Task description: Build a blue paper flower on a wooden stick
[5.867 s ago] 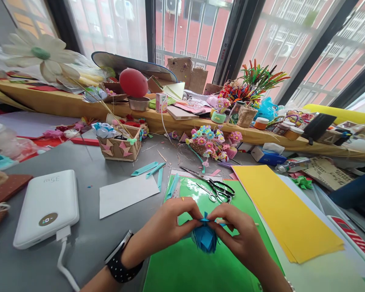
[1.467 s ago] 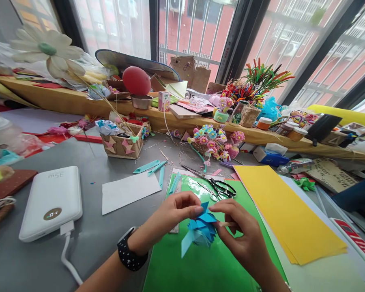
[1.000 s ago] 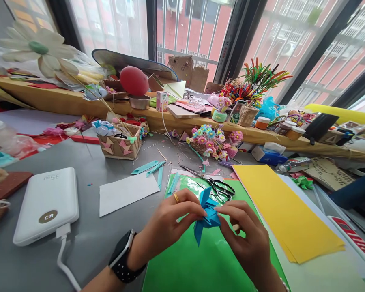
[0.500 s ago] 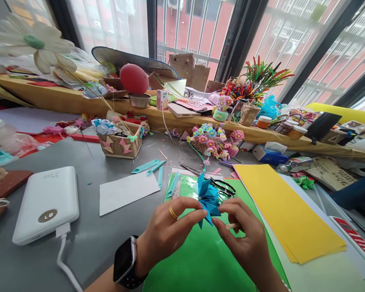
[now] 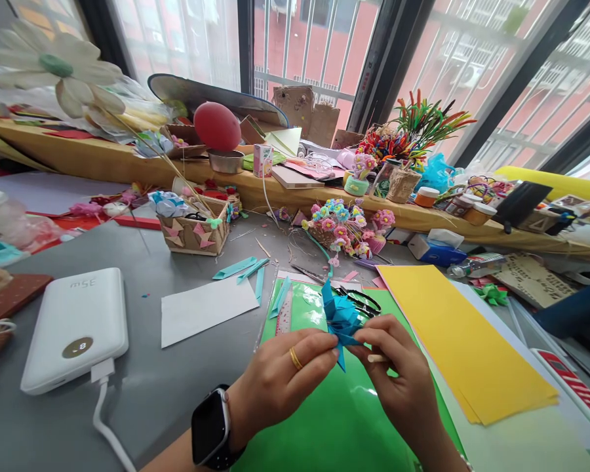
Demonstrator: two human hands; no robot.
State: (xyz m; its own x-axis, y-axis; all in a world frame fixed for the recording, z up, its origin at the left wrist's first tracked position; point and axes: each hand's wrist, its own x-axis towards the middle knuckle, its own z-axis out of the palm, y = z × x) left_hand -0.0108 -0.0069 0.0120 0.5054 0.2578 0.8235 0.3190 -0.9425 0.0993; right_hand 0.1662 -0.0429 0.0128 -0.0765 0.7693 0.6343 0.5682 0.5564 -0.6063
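Observation:
A folded blue paper flower is held upright between both my hands above a green sheet. My left hand, with a gold ring and a smartwatch on the wrist, pinches its lower part from the left. My right hand pinches it from the right and also grips a thin wooden stick that pokes out between the fingers. The flower's base is hidden by my fingertips.
Scissors lie just behind the flower. Yellow paper sheets lie to the right, a white sheet and a white power bank with its cable to the left. Teal paper strips, a small cardboard basket and craft flowers sit farther back.
The blue flower was turned over from hanging downward to pointing up. My left hand rotated, so the ring and watch face now show.

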